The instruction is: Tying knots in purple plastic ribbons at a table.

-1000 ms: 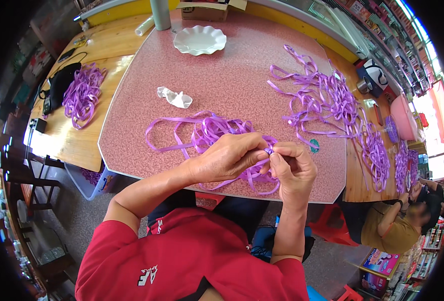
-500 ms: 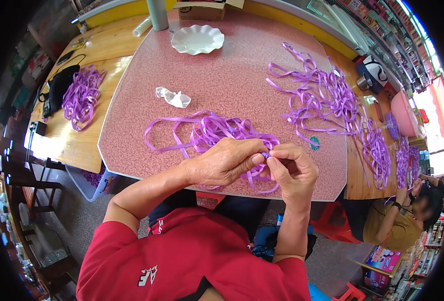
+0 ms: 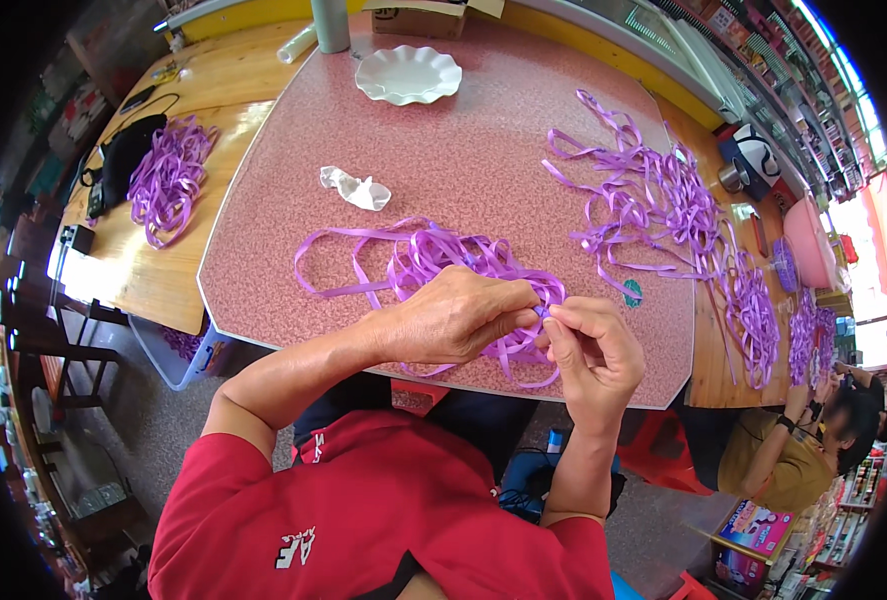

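Observation:
Near the front edge of the pink table [image 3: 263, 220], a loose heap of purple ribbon [image 3: 428, 260] lies in loops. My left hand [image 3: 473, 315] reaches over the heap, its fingers pinched on a bit of the purple ribbon. Pressed close to it, my right hand [image 3: 595, 345] pinches the same spot with thumb and forefinger. The ribbon between the fingertips looks bunched or knotted, but it is mostly covered by the fingers. Part of the heap is hidden beneath my left hand, and a few loops hang toward the table's near edge.
A crumpled white tissue [image 3: 356, 188] and a white scalloped plate [image 3: 408, 75] sit farther back. More purple ribbon [image 3: 658, 200] spreads at the right, another bundle [image 3: 171, 175] at the left. A co-worker [image 3: 783, 450] sits at the right; a blue-white bin [image 3: 178, 355] stands below left.
Both hands stay pinched together on the ribbon, with small finger shifts. The whole view has moved slightly, so the table things appear a little farther right.

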Motion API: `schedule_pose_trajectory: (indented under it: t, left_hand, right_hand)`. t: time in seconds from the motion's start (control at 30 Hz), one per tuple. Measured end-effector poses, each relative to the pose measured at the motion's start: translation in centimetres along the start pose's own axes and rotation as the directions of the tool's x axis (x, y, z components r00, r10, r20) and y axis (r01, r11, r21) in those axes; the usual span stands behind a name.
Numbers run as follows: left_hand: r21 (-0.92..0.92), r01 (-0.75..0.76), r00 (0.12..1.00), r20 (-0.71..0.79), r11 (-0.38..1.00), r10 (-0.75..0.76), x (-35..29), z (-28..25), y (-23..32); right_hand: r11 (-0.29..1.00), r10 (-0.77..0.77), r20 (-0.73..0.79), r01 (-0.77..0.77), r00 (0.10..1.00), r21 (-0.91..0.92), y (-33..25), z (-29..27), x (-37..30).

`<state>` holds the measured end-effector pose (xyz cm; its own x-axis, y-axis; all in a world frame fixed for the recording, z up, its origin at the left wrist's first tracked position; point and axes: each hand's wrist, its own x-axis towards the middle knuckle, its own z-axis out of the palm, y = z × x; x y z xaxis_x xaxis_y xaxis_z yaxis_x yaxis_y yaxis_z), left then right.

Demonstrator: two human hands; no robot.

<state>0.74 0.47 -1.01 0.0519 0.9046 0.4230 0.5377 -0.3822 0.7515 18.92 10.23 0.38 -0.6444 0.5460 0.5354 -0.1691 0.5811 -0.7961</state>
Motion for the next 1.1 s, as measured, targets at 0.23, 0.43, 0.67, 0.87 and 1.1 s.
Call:
schedule_pose_trajectory:
  t: [0.23, 0.43, 0.67, 0.87, 1.1]
  left_hand:
    - [-0.071, -0.024, 0.998, -0.057, 0.997, 0.02, 0.1, 0.5, -0.1]
    - [0.061, -0.107, 0.992, 0.065, 0.992, 0.103, 0.2, -0.7, -0.5]
    - [-0.022, -0.08, 0.997, -0.016, 0.997, 0.079, 0.0, 0.0, -0.3]
    - [-0.094, 0.004, 0.999, -0.041, 0.996, -0.008, -0.4, 0.6, -1.2]
    - [-0.063, 0.029, 0.997, -0.073, 0.998, -0.034, -0.8, 0.6, -2.3]
  right_hand:
    - [0.984, -0.094, -0.007, 0.092, 0.996, -0.15, -0.5, 0.3, 0.1]
    - [0.983, 0.106, 0.184, -0.13, 0.977, 0.128, -0.7, -1.1, 0.8]
    - [0.974, 0.158, 0.069, -0.167, 0.985, 0.154, -0.2, 0.1, 0.1]
    - [0.979, 0.125, 0.009, -0.125, 0.992, 0.161, 0.9, 1.3, -0.2]
    - [0.95, 0.173, -0.02, -0.162, 0.985, 0.268, 2.3, 2.6, -0.1]
